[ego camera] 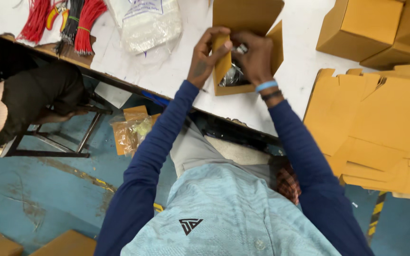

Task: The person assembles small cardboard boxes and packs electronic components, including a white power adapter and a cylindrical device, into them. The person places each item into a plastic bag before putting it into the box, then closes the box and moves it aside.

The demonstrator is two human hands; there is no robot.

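The left hand pinches a side flap of the small open cardboard box, thumb and fingers closed on it, while the right hand reaches into the box mouth, its fingers curled around something dark and shiny that is mostly hidden; whether it grips that firmly I cannot tell. The box sits on the white table between both hands. To the right lie a stack of flat box blanks and two made-up boxes; to the left lie a clear plastic bag and wire bundles, cut off by the frame edge.
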